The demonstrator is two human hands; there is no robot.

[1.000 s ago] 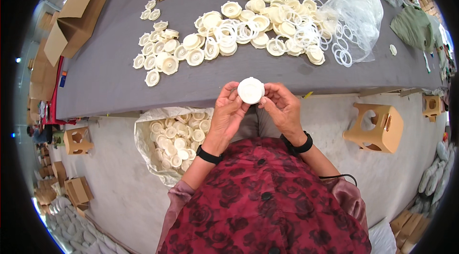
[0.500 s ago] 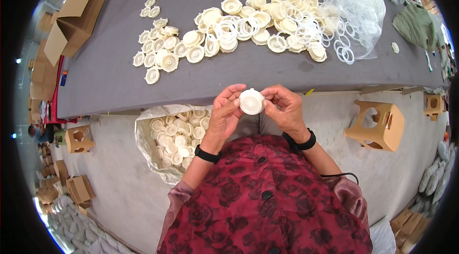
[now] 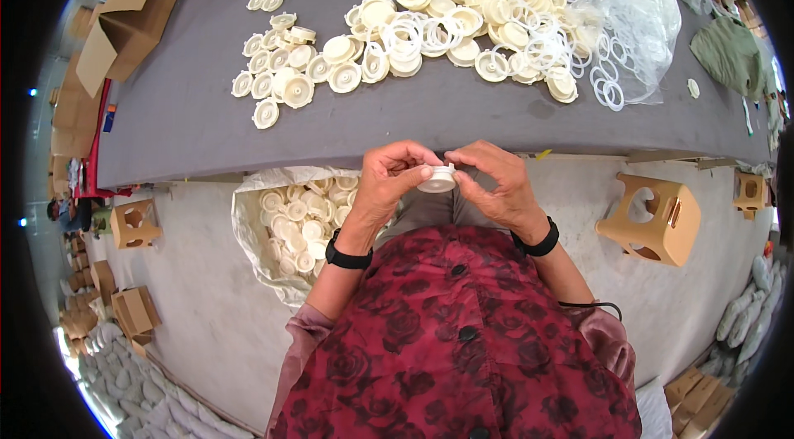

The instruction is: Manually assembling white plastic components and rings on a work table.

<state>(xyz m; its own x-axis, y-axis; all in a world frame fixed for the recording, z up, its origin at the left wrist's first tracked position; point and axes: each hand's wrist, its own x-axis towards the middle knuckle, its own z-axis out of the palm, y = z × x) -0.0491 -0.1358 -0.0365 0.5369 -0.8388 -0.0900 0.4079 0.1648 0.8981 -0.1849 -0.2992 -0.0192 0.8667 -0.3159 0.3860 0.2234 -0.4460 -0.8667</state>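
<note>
Between my two hands, just off the table's near edge, is one round off-white plastic cap (image 3: pixel 438 180), tilted so its side shows. My left hand (image 3: pixel 395 180) pinches its left side between thumb and fingers. On its right side, my right hand (image 3: pixel 494 181) grips it the same way. Beyond them, many similar cream plastic caps (image 3: pixel 345 78) lie loose and piled on the grey-covered table (image 3: pixel 347 140). Thin translucent rings (image 3: pixel 403 35) rest on and among the caps, with more beside a clear plastic bag (image 3: pixel 637 17).
Below the table edge on my left, a white woven sack (image 3: pixel 250 228) holds many caps. An open cardboard box (image 3: pixel 132 21) stands at the table's left end. A tan plastic stool (image 3: pixel 653 218) is on the floor to my right. Green cloth (image 3: pixel 728 54) lies at the far right.
The cap, which faced up flat before, is now tipped so its edge shows. Both hands have turned with it, keeping their hold. The view has shifted slightly.
</note>
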